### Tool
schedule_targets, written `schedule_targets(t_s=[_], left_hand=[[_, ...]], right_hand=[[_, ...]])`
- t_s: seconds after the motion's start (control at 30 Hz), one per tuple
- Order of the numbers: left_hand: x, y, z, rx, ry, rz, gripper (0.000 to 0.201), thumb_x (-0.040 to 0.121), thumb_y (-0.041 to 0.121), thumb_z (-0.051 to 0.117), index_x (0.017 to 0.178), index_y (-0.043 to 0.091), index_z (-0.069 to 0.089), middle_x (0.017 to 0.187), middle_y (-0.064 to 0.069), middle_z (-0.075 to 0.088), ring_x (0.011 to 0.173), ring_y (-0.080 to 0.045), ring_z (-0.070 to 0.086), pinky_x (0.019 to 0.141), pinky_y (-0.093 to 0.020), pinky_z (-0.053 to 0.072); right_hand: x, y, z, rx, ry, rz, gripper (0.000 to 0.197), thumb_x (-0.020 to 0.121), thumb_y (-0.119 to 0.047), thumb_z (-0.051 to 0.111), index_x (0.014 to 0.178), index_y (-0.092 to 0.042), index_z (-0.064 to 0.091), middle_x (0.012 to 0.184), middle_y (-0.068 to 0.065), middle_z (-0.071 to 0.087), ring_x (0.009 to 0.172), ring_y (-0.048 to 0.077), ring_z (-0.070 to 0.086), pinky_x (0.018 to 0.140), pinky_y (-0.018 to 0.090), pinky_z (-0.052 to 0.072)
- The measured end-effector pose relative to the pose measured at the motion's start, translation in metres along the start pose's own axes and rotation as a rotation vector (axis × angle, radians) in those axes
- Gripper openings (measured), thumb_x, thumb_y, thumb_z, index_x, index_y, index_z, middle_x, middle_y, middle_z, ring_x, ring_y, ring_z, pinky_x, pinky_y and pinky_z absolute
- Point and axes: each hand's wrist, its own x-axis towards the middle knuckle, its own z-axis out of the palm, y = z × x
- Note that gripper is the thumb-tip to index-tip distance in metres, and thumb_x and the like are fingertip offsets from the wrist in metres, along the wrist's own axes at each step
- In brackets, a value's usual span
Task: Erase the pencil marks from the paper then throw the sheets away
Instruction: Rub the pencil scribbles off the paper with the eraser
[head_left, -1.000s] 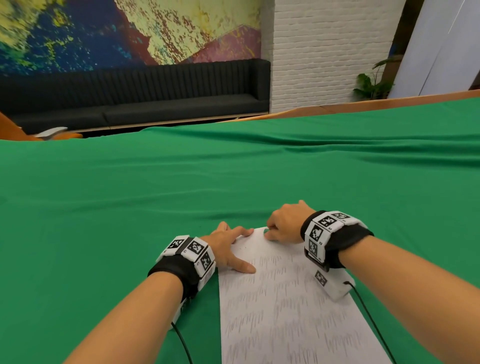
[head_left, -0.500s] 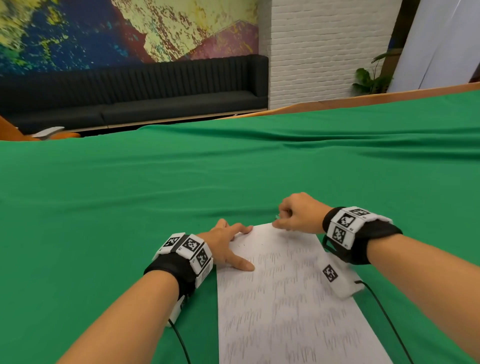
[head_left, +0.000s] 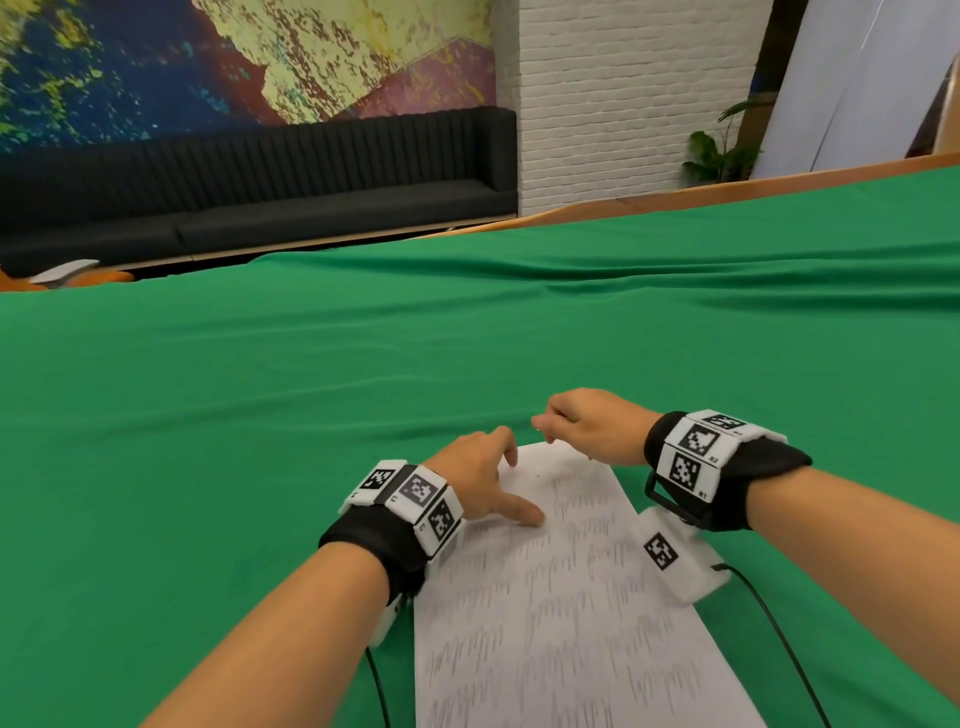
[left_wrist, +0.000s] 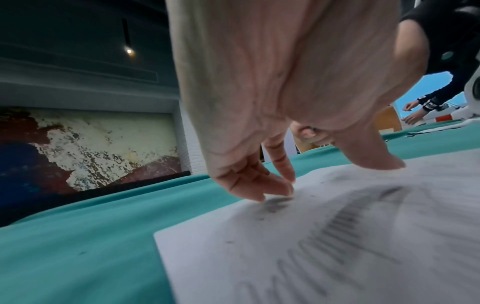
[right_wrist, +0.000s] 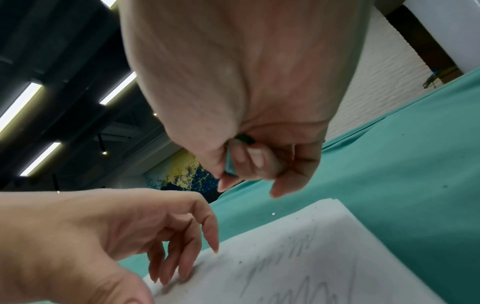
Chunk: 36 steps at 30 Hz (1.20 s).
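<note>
Right hand (head_left: 592, 423) raised just above the far edge of the paper (head_left: 561, 597), fingers curled in around a small eraser (right_wrist: 230, 162); in the right wrist view a pale block with a dark end shows between fingers and palm, mostly hidden. Eraser is clear of the sheet, not touching it.

Left hand (head_left: 480, 480) on the far left corner of the paper: fingers (left_wrist: 275, 185) spread and bent downward, tips on the sheet near its left edge, thumb out to the right with its tip pressed on the page. It grips nothing.

Paper lies flat on the green cloth (head_left: 260, 415), long axis running from the near edge of the head view away toward the hands. Rows of grey pencil scribbles (head_left: 550, 623) cover most of it; far end looks largely blank apart from a few dark specks. Right wrist view shows a doubled edge at the far corner; whether that is more than one sheet cannot be told.

Both wrists carry black bands with white marker blocks (head_left: 415, 493), cables trailing off them.

Beyond the table: black bench sofa (head_left: 260, 182), painted mural (head_left: 208, 57), white brick wall (head_left: 623, 93), potted plant (head_left: 719, 156).
</note>
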Motion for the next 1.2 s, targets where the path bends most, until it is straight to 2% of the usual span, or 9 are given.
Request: schedule_targets(t_s=[0.07, 0.17, 0.23, 0.3, 0.5, 0.7, 0.93, 1.07, 1.2], left_hand=[[0.004, 0.003, 0.005, -0.011, -0.014, -0.01, 0.076, 0.071, 0.05, 0.083, 0.128, 0.02, 0.042, 0.104, -0.001, 0.047, 0.093, -0.02, 0.05, 0.079, -0.031, 0.041], [0.006, 0.0, 0.01, -0.039, -0.03, -0.018, 0.09, 0.069, 0.052, 0.083, 0.142, 0.032, 0.033, 0.112, -0.002, 0.04, 0.103, -0.022, 0.051, 0.087, -0.032, 0.043], [0.007, -0.004, 0.012, -0.044, -0.044, -0.016, 0.095, 0.071, 0.056, 0.081, 0.148, 0.04, 0.028, 0.117, -0.001, 0.036, 0.112, -0.021, 0.05, 0.089, -0.031, 0.042], [0.007, -0.006, 0.012, -0.046, -0.052, -0.011, 0.094, 0.073, 0.058, 0.078, 0.151, 0.043, 0.026, 0.12, -0.001, 0.034, 0.121, -0.02, 0.049, 0.088, -0.028, 0.038], [0.006, -0.008, 0.013, -0.043, -0.05, -0.021, 0.091, 0.074, 0.059, 0.076, 0.149, 0.047, 0.026, 0.118, 0.0, 0.035, 0.119, -0.02, 0.048, 0.085, -0.028, 0.036], [0.006, -0.008, 0.013, -0.061, -0.066, -0.032, 0.093, 0.074, 0.059, 0.076, 0.151, 0.047, 0.024, 0.12, 0.0, 0.033, 0.121, -0.021, 0.047, 0.087, -0.028, 0.036], [0.006, -0.008, 0.012, -0.047, -0.061, -0.039, 0.093, 0.074, 0.059, 0.076, 0.15, 0.046, 0.024, 0.119, 0.0, 0.033, 0.12, -0.021, 0.048, 0.086, -0.029, 0.037], [0.007, -0.007, 0.012, -0.046, -0.072, -0.047, 0.094, 0.074, 0.059, 0.076, 0.151, 0.045, 0.023, 0.123, -0.002, 0.033, 0.123, -0.023, 0.046, 0.093, -0.033, 0.038], [0.006, -0.007, 0.012, -0.021, -0.071, -0.038, 0.092, 0.075, 0.059, 0.075, 0.151, 0.044, 0.024, 0.119, -0.001, 0.032, 0.121, -0.023, 0.048, 0.087, -0.03, 0.037]], right_hand=[[-0.001, 0.003, -0.001, -0.016, 0.006, -0.003, 0.035, 0.101, -0.045, 0.044, 0.084, -0.018, 0.058, 0.079, -0.005, 0.055, 0.068, 0.009, 0.048, 0.058, 0.024, 0.036], [-0.005, 0.004, -0.005, 0.042, -0.115, 0.049, 0.033, 0.104, -0.028, 0.035, 0.104, -0.014, 0.065, 0.1, -0.003, 0.055, 0.083, 0.011, 0.05, 0.06, 0.018, 0.04], [-0.006, 0.006, -0.005, -0.023, -0.124, 0.029, 0.029, 0.102, -0.017, 0.038, 0.114, -0.013, 0.063, 0.093, -0.006, 0.055, 0.081, 0.009, 0.049, 0.061, 0.017, 0.038], [-0.005, 0.008, -0.002, -0.063, -0.077, -0.018, 0.023, 0.098, -0.021, 0.052, 0.12, -0.016, 0.058, 0.087, -0.007, 0.058, 0.079, 0.01, 0.052, 0.066, 0.022, 0.037], [-0.003, 0.006, 0.007, -0.083, 0.001, -0.117, 0.014, 0.085, -0.02, 0.07, 0.099, -0.018, 0.074, 0.08, -0.004, 0.065, 0.072, 0.011, 0.058, 0.06, 0.013, 0.042], [0.002, 0.005, 0.011, -0.141, 0.037, -0.056, 0.018, 0.084, -0.028, 0.074, 0.094, -0.014, 0.071, 0.084, 0.001, 0.067, 0.082, 0.02, 0.064, 0.075, 0.032, 0.054], [0.0, 0.0, 0.01, -0.169, -0.079, -0.077, 0.014, 0.081, -0.031, 0.076, 0.084, -0.018, 0.073, 0.067, -0.008, 0.061, 0.065, 0.012, 0.056, 0.059, 0.022, 0.044], [0.005, 0.001, 0.013, -0.24, 0.055, -0.05, 0.008, 0.082, -0.024, 0.069, 0.085, -0.017, 0.07, 0.076, 0.0, 0.061, 0.075, 0.021, 0.059, 0.062, 0.025, 0.043], [0.001, -0.002, 0.011, -0.189, -0.081, -0.103, 0.011, 0.082, -0.028, 0.074, 0.077, -0.02, 0.068, 0.064, -0.007, 0.058, 0.06, 0.01, 0.054, 0.053, 0.019, 0.04]])
